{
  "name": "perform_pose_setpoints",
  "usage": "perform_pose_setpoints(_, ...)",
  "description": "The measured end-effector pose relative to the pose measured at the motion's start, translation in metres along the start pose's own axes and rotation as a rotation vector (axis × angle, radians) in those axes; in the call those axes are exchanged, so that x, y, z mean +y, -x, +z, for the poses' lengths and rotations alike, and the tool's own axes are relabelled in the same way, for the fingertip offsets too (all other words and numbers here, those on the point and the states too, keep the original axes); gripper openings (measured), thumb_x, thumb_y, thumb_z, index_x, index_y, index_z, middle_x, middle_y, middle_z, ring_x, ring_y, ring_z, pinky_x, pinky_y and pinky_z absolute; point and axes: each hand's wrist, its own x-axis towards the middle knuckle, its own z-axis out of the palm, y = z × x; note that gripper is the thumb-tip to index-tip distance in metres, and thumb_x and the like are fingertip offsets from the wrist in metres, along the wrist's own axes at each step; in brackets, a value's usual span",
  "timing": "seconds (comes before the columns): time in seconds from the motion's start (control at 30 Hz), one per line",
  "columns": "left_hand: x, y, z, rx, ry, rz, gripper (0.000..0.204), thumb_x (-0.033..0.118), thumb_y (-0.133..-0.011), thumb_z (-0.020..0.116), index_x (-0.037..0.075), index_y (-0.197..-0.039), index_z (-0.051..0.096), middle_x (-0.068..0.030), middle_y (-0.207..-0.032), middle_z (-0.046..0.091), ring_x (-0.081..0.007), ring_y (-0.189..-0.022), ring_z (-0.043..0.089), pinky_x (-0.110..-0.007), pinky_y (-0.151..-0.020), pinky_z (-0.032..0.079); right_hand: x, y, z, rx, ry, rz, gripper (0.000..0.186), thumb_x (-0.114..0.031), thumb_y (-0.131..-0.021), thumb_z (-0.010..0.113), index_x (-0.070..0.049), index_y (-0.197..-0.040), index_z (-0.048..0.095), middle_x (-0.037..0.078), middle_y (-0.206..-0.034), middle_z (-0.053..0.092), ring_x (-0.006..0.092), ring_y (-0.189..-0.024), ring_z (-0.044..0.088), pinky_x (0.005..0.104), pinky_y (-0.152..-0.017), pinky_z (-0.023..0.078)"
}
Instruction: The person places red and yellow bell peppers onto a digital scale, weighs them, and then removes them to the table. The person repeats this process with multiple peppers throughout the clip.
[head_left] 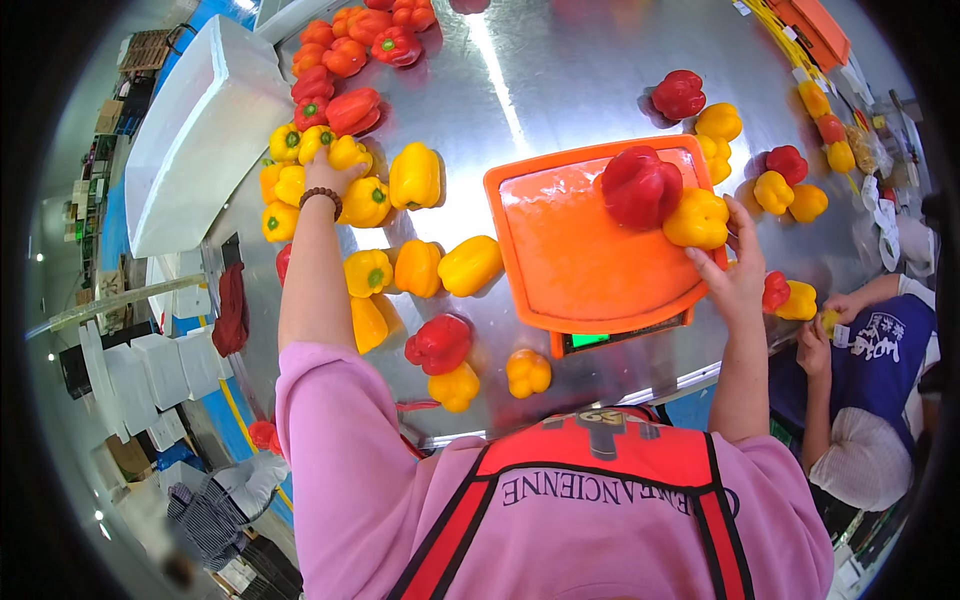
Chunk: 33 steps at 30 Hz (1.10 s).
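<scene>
My left hand point(328, 172), with a beaded bracelet at the wrist, reaches into a cluster of yellow peppers point(283, 188) at the upper left, its fingers closed round a yellow pepper point(316, 140). My right hand point(732, 255) grips a yellow pepper point(695, 215) at the right side of an orange tray point(540, 260). A red pepper point(635, 187) rests on that tray beside it. The tray sits on a scale point(595, 340), whose green display shows beneath the near edge.
Red peppers point(350, 105), more yellow peppers point(470, 265) and a white foam box point(205, 100) occupy the steel table point(515, 80). A co-worker point(870, 390) at the right handles a small yellow item point(830, 320). Another person point(220, 510) is at the lower left.
</scene>
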Motion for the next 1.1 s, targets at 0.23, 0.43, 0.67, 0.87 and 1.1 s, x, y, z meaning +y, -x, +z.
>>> perform_pose_setpoints(0.23,0.007,0.016,0.001,-0.033,0.029,-0.043,0.099,0.044,-0.06,0.091,0.008,-0.141,0.045,-0.0233,-0.141,0.044,-0.0344,-0.124,0.052,-0.039,-0.106,0.043,-0.008,0.001,0.005,0.02,-0.059,-0.004,0.071,-0.006,-0.075,0.078,-0.002,-0.138,0.046,0.016,-0.128,0.058,0.0268,-0.115,0.06,0.0355,-0.097,0.05)
perform_pose_setpoints(0.43,0.001,0.069,0.0,0.124,0.488,0.049,0.084,0.028,-0.066,0.09,0.003,-0.134,0.048,-0.0175,-0.125,0.059,-0.0282,-0.11,0.061,-0.034,-0.094,0.05,-0.003,0.006,-0.005,-0.002,-0.006,-0.03,0.068,-0.012,-0.08,0.076,-0.004,-0.139,0.045,0.016,-0.132,0.055,0.0284,-0.122,0.055,0.0395,-0.102,0.045)
perform_pose_setpoints(0.67,0.053,0.197,-0.042,-0.122,1.51,0.214,0.061,0.011,-0.087,0.072,0.01,-0.14,0.04,-0.0086,-0.123,0.059,-0.022,-0.105,0.063,-0.036,-0.089,0.054,-0.013,0.033,-0.023,0.154,-0.074,-0.183,0.06,-0.017,-0.083,0.074,-0.003,-0.136,0.049,0.015,-0.134,0.055,0.0287,-0.123,0.054,0.0388,-0.102,0.043)
perform_pose_setpoints(0.87,0.145,0.364,-0.011,-0.704,1.591,0.233,0.072,0.006,-0.081,0.074,0.008,-0.142,0.036,-0.0085,-0.13,0.054,-0.0199,-0.119,0.055,-0.036,-0.101,0.047,-0.085,0.072,0.012,-0.18,-0.268,-0.54,0.056,-0.035,-0.091,0.065,0.0,-0.134,0.051,0.019,-0.133,0.056,0.035,-0.125,0.053,0.042,-0.105,0.041)
perform_pose_setpoints(1.1,0.186,0.425,0.005,-0.79,1.737,0.336,0.074,0.001,-0.08,0.074,0.01,-0.142,0.035,-0.0076,-0.138,0.044,-0.019,-0.128,0.047,-0.034,-0.103,0.045,-0.074,0.094,0.013,-0.14,-0.603,-0.376,0.04,-0.026,-0.095,0.062,0.002,-0.123,0.06,0.02,-0.127,0.06,0.0318,-0.121,0.057,0.039,-0.103,0.043)
